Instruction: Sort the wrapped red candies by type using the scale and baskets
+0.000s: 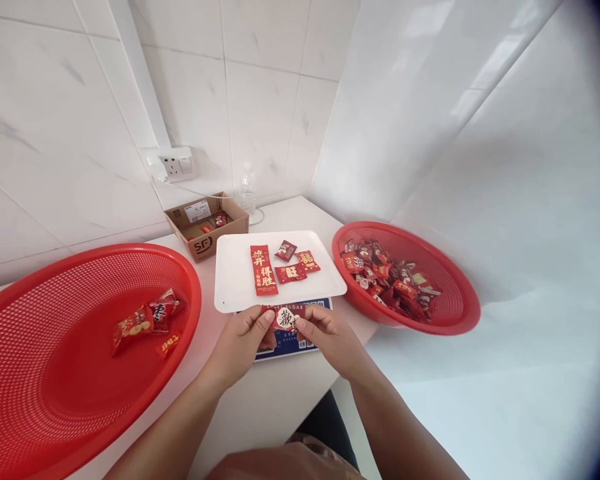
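Pinched between both hands is a dark red candy packet (pixel 285 318) with a white round patch and black characters. My left hand (pixel 243 337) grips its left end and my right hand (pixel 330 335) its right end, thumbs on top. Just beyond lies a white tray (pixel 235 267). On it rest a long red packet (pixel 265 270) with gold characters, a small dark red packet (pixel 285 250), a red packet (pixel 291 273) and another red packet (pixel 308 261) touching it. Below my hands, a blue printed box or sheet (pixel 294 345) is partly covered.
At the left stands a large red basket (pixel 10 333) with several packets (pixel 135 327). A second red basket (pixel 465 307), at the right, holds many mixed packets (pixel 390 273). Behind are a cardboard box (pixel 203 243), a clear bottle (pixel 247 190) and a wall socket (pixel 173 165) with a cable.
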`<state>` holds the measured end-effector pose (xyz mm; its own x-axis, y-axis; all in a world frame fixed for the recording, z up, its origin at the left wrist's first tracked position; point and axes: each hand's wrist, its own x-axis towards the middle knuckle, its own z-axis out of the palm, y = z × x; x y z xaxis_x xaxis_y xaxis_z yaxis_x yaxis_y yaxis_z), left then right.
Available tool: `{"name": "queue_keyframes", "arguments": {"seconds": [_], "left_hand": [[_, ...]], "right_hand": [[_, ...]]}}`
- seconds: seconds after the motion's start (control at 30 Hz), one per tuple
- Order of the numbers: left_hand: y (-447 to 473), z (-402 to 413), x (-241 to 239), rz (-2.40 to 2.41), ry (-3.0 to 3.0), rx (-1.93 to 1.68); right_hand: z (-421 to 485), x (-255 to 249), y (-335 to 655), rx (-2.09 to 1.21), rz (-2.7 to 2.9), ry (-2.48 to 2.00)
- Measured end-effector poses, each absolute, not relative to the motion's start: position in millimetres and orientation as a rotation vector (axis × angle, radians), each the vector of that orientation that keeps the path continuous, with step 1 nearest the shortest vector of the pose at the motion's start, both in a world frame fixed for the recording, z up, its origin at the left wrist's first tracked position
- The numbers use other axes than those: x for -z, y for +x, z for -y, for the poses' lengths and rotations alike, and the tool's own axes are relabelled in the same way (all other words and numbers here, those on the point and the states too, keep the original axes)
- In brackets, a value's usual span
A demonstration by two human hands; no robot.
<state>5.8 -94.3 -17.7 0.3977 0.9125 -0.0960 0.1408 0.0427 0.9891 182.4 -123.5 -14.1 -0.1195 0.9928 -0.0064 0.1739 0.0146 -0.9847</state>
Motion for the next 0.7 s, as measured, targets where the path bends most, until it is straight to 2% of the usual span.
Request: {"name": "queue_keyframes", "arguments": {"seconds": [0.7], "left_hand": [[5.9,90.0,20.8,-1.102,1.449,-0.793]], "right_hand": [[122.1,20.0,183.0,-1.143,1.428,-1.324]]}}
